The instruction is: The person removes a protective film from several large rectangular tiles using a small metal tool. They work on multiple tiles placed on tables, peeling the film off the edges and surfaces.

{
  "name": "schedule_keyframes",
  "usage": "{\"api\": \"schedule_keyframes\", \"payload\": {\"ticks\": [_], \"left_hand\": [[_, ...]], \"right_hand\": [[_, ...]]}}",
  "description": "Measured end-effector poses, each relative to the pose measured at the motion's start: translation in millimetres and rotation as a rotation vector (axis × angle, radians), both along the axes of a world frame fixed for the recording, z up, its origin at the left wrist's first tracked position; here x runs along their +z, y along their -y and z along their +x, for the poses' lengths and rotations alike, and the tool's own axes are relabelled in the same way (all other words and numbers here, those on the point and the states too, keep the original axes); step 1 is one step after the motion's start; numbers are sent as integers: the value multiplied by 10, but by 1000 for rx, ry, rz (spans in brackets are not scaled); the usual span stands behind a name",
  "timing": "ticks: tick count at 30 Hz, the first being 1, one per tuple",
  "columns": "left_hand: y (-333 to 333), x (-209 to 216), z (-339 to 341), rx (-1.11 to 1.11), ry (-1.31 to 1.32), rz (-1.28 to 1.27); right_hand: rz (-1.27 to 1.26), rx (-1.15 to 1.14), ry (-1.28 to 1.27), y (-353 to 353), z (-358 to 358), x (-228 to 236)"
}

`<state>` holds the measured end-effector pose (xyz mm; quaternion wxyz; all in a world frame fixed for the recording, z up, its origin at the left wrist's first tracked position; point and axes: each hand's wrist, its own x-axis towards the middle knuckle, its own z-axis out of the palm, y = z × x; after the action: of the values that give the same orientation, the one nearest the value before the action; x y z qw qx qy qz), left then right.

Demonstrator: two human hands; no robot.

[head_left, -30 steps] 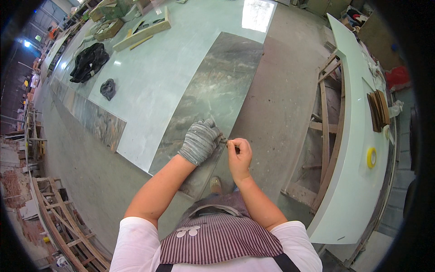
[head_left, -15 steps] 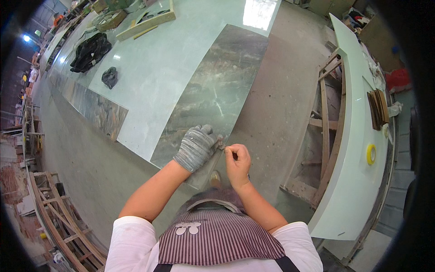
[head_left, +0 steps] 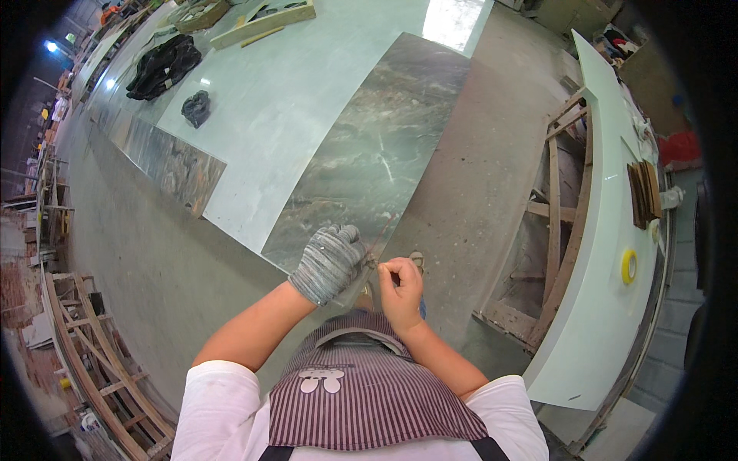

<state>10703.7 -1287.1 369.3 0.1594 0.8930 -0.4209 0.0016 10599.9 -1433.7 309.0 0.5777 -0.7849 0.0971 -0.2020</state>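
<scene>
My left hand (head_left: pixel 329 265), in a grey striped knit glove, is curled above the near end of a dark, marbled slab (head_left: pixel 377 146). Its fingertips close around something small and greyish that I cannot make out. Just to its right is my bare right hand (head_left: pixel 403 290), thumb and forefinger pinched together at the slab's right edge. What the pinch holds, if anything, is too small to name. Both hands nearly meet at that small greyish bit. Beneath the marbled slab lies a large, glossy pale slab (head_left: pixel 238 146).
A second marbled piece (head_left: pixel 184 173) lies to the left, with black plastic bags (head_left: pixel 163 66) farther back. On the right, a long pale panel (head_left: pixel 596 307) carries a yellow tape roll (head_left: pixel 629 266) and brown strips (head_left: pixel 643 194). A wooden frame (head_left: pixel 108 361) stands lower left.
The view has shifted slightly, so the slabs sit a little farther right. Both hands stay close together at the slab's near right corner, appearing slightly lower; a shoe now shows beyond my right hand.
</scene>
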Motion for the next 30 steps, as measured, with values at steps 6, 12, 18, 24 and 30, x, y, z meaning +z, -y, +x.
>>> {"api": "schedule_keyframes", "payload": {"ticks": [6,12,18,24,30], "left_hand": [[-127,3,-148,-22,13,-51],[-246,80,-270,-76,-42,-79],[-361,108,-415,-68,-38,-9],[-446,107,-481,-103,-39,39],[-568,143,-544,-113,-69,38]], "right_hand": [[25,53,-56,-92,-174,38],[12,123,-76,-136,-314,87],[-1,213,-102,-166,-419,171],[-19,261,-61,-204,-491,141],[9,334,-92,-268,-576,94]]}}
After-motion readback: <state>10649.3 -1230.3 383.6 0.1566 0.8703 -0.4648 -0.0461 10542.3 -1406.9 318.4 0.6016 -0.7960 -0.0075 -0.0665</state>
